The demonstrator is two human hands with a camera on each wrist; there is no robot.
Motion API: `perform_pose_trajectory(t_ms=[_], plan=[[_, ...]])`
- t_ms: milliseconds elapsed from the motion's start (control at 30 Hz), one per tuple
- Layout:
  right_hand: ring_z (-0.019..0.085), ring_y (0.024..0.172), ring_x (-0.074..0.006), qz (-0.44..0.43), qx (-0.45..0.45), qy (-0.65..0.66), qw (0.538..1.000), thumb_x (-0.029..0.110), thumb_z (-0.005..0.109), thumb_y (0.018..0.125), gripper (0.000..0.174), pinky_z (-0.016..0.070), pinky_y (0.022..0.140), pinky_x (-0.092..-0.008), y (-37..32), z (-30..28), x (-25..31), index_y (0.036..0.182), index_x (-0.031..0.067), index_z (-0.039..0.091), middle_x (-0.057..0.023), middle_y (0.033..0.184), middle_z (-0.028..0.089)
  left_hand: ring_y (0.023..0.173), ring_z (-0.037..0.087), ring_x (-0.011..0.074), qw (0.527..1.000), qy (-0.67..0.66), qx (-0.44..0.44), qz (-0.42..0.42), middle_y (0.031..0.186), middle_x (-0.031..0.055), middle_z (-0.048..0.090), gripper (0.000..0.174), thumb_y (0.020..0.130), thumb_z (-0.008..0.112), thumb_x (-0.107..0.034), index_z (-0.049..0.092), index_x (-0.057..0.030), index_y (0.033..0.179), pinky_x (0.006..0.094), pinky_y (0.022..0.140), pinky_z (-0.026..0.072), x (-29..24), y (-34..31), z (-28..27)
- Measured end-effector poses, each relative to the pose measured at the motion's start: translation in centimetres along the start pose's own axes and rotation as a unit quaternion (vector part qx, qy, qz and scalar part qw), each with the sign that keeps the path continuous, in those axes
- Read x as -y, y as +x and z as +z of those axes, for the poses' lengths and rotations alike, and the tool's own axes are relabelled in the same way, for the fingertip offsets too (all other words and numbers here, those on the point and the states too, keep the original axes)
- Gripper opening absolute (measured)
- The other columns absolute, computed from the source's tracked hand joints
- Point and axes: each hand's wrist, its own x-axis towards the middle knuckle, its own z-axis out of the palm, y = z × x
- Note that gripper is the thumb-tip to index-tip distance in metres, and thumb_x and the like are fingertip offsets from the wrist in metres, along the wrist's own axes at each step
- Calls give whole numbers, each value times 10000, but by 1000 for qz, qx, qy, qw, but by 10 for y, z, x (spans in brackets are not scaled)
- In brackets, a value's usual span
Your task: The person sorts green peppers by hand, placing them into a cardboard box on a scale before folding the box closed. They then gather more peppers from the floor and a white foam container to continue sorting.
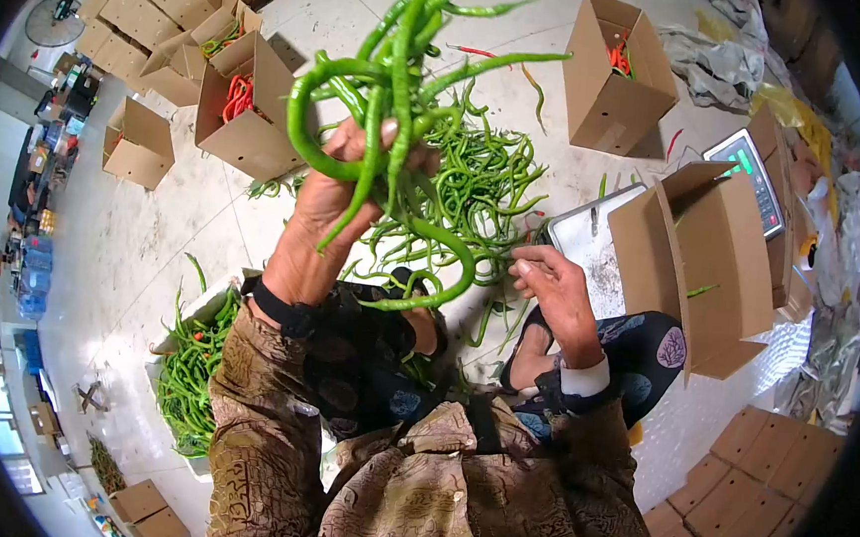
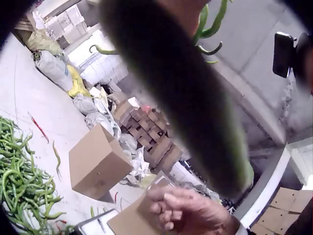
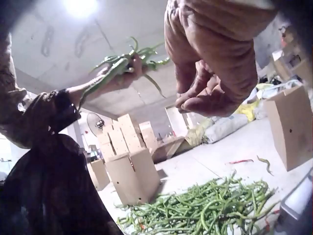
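My left hand (image 1: 335,197) is raised in front of me and grips a bunch of long green chili peppers (image 1: 398,107), their curved ends hanging out on several sides. In the left wrist view one dark, blurred pepper (image 2: 181,98) fills the middle, very near the camera. Lower and to the right, my right hand (image 1: 560,296) hovers with its fingers loosely bent and nothing between them; the right wrist view shows the same hand (image 3: 215,63) from below. Beneath both hands a loose pile of green chili peppers (image 1: 485,188) covers the floor between my feet.
A white container heaped with green peppers (image 1: 188,381) stands by my left knee. On my right, an open cardboard box (image 1: 730,260) stands beside a scale display (image 1: 748,176). Cardboard boxes with red peppers stand ahead, at left (image 1: 250,131) and right (image 1: 616,102).
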Motion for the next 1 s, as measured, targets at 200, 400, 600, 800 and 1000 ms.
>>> perform_pose_trajectory(t_ms=[200,400,600,800,1000], plan=[[589,819,-90,-85,7,55,995,145,597,959,225,474,723,-222,-10,8,49,1125,-5,620,-39,933,659,854,645,205,999,-11,-10,-29,993,79,623,313,906,663,-116,521,-32,1172,428,841,574,29,-4,6],[552,762,-55,-159,-88,71,981,112,637,932,186,437,655,-200,-3,8,82,1063,-19,639,-9,860,624,854,622,151,999,15,-30,-26,984,42,607,376,861,719,-95,517,-39,1173,295,774,540,53,-5,9],[593,655,-194,-306,-127,-232,915,276,769,796,295,454,602,-312,60,19,123,857,-4,695,-111,766,633,891,565,113,996,69,-41,-28,1033,23,558,420,863,711,-86,503,-22,1222,259,737,491,78,-3,14],[504,664,-79,-233,-20,-131,963,274,671,891,327,417,594,-253,56,5,139,985,-39,662,4,713,575,949,597,149,999,0,-42,-29,1119,73,580,478,853,736,-98,483,-18,1250,307,804,529,79,-5,-9],[610,723,-110,31,162,-106,981,217,632,911,224,475,637,-275,5,-23,45,951,1,678,-41,763,632,880,611,135,999,21,-42,-6,1050,48,586,366,868,686,-10,524,-24,1195,263,736,534,69,-8,-25]])
